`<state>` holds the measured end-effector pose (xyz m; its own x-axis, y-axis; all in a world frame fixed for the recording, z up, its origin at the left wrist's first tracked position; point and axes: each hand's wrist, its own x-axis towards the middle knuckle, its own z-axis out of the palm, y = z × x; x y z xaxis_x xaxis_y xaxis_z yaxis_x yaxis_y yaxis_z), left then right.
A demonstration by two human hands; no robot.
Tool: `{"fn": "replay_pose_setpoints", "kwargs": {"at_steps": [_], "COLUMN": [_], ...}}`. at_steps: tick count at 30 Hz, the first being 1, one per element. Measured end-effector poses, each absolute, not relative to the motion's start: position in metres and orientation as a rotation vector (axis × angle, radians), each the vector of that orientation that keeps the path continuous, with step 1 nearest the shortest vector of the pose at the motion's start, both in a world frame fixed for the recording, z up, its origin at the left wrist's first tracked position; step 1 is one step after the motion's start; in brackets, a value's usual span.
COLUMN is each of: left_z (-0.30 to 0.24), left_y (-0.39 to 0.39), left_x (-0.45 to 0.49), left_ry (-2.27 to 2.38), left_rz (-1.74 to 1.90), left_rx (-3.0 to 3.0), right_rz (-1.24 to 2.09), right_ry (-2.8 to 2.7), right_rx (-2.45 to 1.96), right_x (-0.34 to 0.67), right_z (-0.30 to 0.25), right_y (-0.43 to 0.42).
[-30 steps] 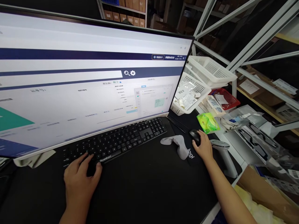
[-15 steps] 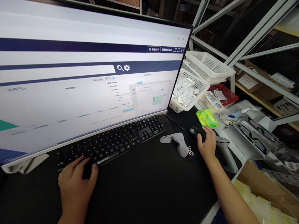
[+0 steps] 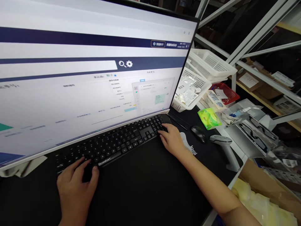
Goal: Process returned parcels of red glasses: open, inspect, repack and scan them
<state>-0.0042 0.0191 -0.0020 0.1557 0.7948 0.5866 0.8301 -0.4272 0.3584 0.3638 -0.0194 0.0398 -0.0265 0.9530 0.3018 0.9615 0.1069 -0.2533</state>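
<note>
A black keyboard [image 3: 117, 139] lies below a large lit monitor [image 3: 89, 78]. On the keyboard's left end rests my left hand [image 3: 76, 183], fingers spread over the keys. My right hand [image 3: 172, 139] is at the number pad on the right end, its fingertips on or just over the keys, holding nothing. Beside it a black mouse [image 3: 198, 134] sits free on the dark mouse pad [image 3: 193, 150]. The grey cloth-like piece [image 3: 185, 141] on the pad is partly hidden behind my right hand.
Right of the mouse stands a grey-white handheld scanner [image 3: 227, 150]. Behind it are a green tissue pack [image 3: 209, 118], white baskets [image 3: 207, 84] with packets, and a red basket [image 3: 227, 94]. Clear-wrapped goods [image 3: 256, 131] and a carton of yellowish bags [image 3: 258, 201] line the right side.
My right hand has left the mouse and moved left to the keyboard's number pad. My left hand stays on the keys. The view has shifted slightly.
</note>
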Motion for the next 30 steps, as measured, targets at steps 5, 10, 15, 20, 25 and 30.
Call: {"fn": "replay_pose_setpoints", "kwargs": {"at_steps": [5, 10, 15, 20, 25, 30], "left_z": [-0.004, -0.006, -0.006, -0.005, -0.002, 0.0], "left_y": [0.02, 0.018, 0.016, 0.016, 0.017, 0.017], "left_x": [-0.008, -0.01, -0.01, -0.009, -0.007, -0.007], "left_ry": [-1.648, -1.683, -1.746, -1.768, -1.753, -1.738], "left_rz": [-1.158, -1.151, -1.122, -1.143, -1.138, -1.137], "left_rx": [-2.384, -2.392, -2.39, -2.389, -2.394, -2.394], "right_rz": [0.04, -0.01, -0.042, -0.052, -0.024, -0.067], "right_ry": [-1.96, -1.925, -1.92, -1.932, -1.961, -1.862], "right_rx": [-1.9, -1.966, -1.908, -1.954, -1.949, -1.953], "right_x": [0.364, 0.364, 0.365, 0.359, 0.348, 0.367], "right_z": [0.039, 0.038, 0.034, 0.03, 0.033, 0.051], "right_y": [-0.002, 0.021, 0.017, 0.012, 0.013, -0.009]}}
